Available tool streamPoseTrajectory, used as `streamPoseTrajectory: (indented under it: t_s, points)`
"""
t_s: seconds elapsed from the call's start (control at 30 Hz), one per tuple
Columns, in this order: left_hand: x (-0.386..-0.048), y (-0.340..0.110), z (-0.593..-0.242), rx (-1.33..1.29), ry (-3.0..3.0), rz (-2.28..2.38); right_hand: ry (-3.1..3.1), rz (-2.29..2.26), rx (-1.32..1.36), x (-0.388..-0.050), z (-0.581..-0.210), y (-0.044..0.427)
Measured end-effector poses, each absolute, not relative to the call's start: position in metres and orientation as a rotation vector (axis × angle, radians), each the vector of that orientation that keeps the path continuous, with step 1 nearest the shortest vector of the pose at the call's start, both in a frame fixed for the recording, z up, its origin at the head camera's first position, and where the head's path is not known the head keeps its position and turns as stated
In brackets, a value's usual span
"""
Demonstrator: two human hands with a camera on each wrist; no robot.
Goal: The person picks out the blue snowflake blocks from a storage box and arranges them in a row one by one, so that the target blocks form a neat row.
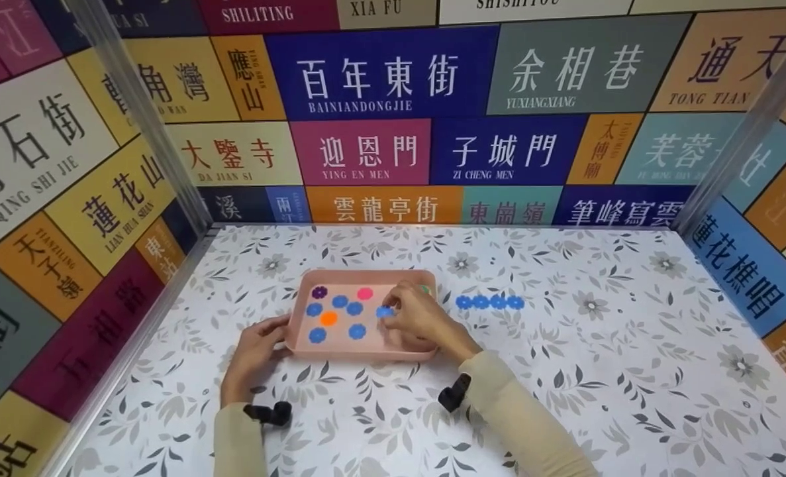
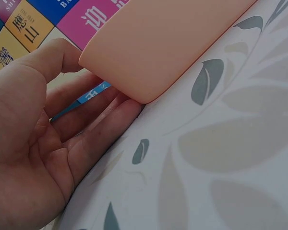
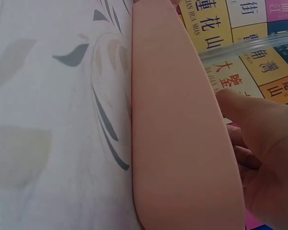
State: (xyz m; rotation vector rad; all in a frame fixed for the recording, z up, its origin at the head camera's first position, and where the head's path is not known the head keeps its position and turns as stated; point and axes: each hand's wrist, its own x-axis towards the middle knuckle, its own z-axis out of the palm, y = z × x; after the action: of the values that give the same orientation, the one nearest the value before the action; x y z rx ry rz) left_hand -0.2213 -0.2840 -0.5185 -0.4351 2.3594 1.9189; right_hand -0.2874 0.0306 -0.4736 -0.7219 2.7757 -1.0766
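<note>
A shallow pink tray (image 1: 359,354) holds loose flower-shaped plastic discs, several of them blue. My right hand (image 1: 419,315) reaches into the tray's right side, thumb and index finger pinching a blue flower-shaped disc (image 1: 384,311). The right wrist view shows that hand (image 3: 269,148) behind the tray wall (image 3: 177,120), which hides its fingertips and the disc. At the tray's left end, my left hand (image 1: 257,351) touches the outer side with relaxed fingers. In the left wrist view, that hand's thumb (image 2: 62,55) meets the rim and the other fingers lie against the corner.
Right of the tray, several blue discs (image 1: 490,303) lie in a straight row on the leaf-patterned table (image 1: 591,384). Inside the tray are also an orange disc (image 1: 328,318), a pink disc (image 1: 365,293) and a purple disc (image 1: 319,292). Colourful sign-printed walls (image 1: 379,152) enclose the table.
</note>
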Motion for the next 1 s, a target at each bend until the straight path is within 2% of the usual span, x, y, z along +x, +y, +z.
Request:
streamPoseTrajectory:
  t_s: [0.7,1.0]
  points:
    - [-0.221,-0.283,-0.519,-0.44,2.37,1.906,2.824,-1.389,-0.744,-0.276,-0.451,0.092]
    - [-0.221,-0.283,-0.519,-0.461,2.379,1.87,2.964,-1.344,-0.628,-0.283,-0.449,0.129]
